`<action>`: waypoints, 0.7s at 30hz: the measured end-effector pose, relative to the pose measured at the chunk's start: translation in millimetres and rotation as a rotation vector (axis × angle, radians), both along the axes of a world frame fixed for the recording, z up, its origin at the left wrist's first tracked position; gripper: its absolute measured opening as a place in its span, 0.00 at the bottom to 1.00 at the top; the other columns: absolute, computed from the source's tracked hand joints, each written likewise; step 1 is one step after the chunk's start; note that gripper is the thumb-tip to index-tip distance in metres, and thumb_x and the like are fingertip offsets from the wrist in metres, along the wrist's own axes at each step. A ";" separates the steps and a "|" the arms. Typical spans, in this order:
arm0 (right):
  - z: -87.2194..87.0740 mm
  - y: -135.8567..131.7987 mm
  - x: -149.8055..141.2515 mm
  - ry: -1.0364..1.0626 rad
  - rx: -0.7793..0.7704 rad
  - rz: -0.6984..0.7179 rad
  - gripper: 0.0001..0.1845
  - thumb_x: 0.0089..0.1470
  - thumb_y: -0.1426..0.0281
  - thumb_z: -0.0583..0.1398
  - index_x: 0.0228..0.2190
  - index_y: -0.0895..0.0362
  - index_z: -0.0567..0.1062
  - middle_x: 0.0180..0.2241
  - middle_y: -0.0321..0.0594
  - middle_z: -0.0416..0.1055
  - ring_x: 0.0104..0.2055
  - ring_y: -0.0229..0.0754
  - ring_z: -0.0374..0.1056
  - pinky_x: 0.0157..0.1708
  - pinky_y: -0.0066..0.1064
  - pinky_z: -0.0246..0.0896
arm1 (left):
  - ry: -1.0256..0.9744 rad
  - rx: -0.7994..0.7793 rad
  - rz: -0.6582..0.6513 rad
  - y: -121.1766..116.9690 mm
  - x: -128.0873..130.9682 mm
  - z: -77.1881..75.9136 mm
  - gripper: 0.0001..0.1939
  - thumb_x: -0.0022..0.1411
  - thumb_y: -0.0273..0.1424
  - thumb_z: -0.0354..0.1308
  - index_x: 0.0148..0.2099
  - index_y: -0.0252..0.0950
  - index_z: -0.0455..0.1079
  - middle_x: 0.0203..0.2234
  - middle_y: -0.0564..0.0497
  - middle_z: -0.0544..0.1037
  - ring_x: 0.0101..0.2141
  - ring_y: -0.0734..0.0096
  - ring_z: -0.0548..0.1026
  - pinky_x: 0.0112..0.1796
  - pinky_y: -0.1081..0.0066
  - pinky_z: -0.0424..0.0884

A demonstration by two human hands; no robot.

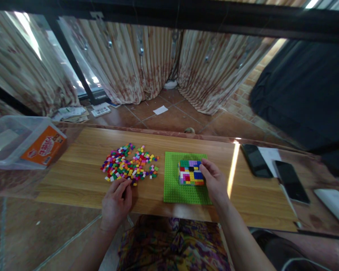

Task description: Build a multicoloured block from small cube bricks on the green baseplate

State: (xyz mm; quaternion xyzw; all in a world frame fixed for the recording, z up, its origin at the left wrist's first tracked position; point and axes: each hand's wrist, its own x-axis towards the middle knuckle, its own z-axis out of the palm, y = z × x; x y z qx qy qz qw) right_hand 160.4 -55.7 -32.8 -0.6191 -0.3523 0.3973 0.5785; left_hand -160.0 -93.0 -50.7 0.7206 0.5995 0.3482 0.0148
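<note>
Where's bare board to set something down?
Bare wood lies between the plastic tub and the loose bricks, and between the green baseplate and the leftmost black phone. Crowded: bricks by the left hand, built block by the right hand.

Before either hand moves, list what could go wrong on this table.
1. The left hand is at the near edge of the loose bricks; a careless sweep could scatter some off the wooden tabletop.
2. The right hand is at the right side of the brick build; an uneven push might loosen pieces or shift the green baseplate.
</note>
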 end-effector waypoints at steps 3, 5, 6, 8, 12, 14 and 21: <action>-2.1 3.6 -2.8 -0.040 -0.022 -0.001 0.26 0.44 0.56 0.67 0.43 0.56 0.77 0.36 0.42 0.78 0.33 0.41 0.72 0.33 0.35 0.71 | -0.004 0.000 0.009 -0.2 0.4 -0.2 0.09 0.65 0.30 0.52 0.43 0.37 0.72 0.39 0.46 0.77 0.40 0.65 0.77 0.44 0.65 0.75; -3.5 4.6 -3.3 -0.044 -0.036 -0.019 0.27 0.42 0.56 0.68 0.43 0.57 0.77 0.35 0.41 0.78 0.32 0.41 0.72 0.32 0.34 0.71 | -0.003 -0.003 0.018 -0.4 0.4 -1.0 0.09 0.65 0.30 0.52 0.43 0.38 0.72 0.39 0.46 0.77 0.40 0.65 0.77 0.44 0.65 0.75; -3.9 4.8 -3.3 -0.039 -0.041 -0.026 0.27 0.41 0.56 0.68 0.42 0.57 0.78 0.34 0.41 0.78 0.32 0.40 0.72 0.32 0.34 0.71 | -0.003 -0.004 0.018 -0.4 0.3 -1.4 0.09 0.65 0.30 0.52 0.43 0.38 0.72 0.39 0.46 0.77 0.40 0.65 0.77 0.44 0.65 0.75; -3.8 4.7 -2.9 -0.022 -0.046 -0.031 0.27 0.40 0.56 0.69 0.42 0.57 0.78 0.33 0.40 0.78 0.31 0.40 0.72 0.32 0.34 0.71 | -0.006 -0.007 0.015 -0.5 0.2 -1.9 0.09 0.65 0.30 0.52 0.43 0.37 0.73 0.39 0.46 0.77 0.40 0.64 0.77 0.44 0.65 0.75; -0.6 5.6 -2.6 -0.002 -0.057 -0.038 0.27 0.38 0.58 0.70 0.41 0.58 0.78 0.32 0.40 0.78 0.30 0.39 0.72 0.30 0.33 0.71 | -0.022 -0.018 0.012 -0.5 0.5 -1.2 0.09 0.65 0.30 0.52 0.43 0.37 0.73 0.40 0.46 0.77 0.40 0.64 0.77 0.44 0.65 0.75; 1.5 6.8 -2.9 -0.003 -0.076 -0.040 0.28 0.37 0.58 0.70 0.41 0.58 0.78 0.32 0.40 0.78 0.29 0.39 0.72 0.30 0.33 0.72 | -0.024 -0.023 0.015 -0.6 0.7 -0.6 0.09 0.65 0.30 0.52 0.43 0.37 0.73 0.40 0.46 0.77 0.40 0.64 0.77 0.44 0.65 0.75; 2.4 5.0 -2.8 0.057 -0.063 -0.015 0.29 0.35 0.57 0.71 0.40 0.57 0.79 0.34 0.40 0.79 0.31 0.41 0.74 0.32 0.35 0.73 | -0.029 -0.017 0.015 -1.2 1.3 -0.3 0.09 0.65 0.31 0.51 0.43 0.38 0.73 0.39 0.46 0.77 0.40 0.65 0.77 0.43 0.65 0.75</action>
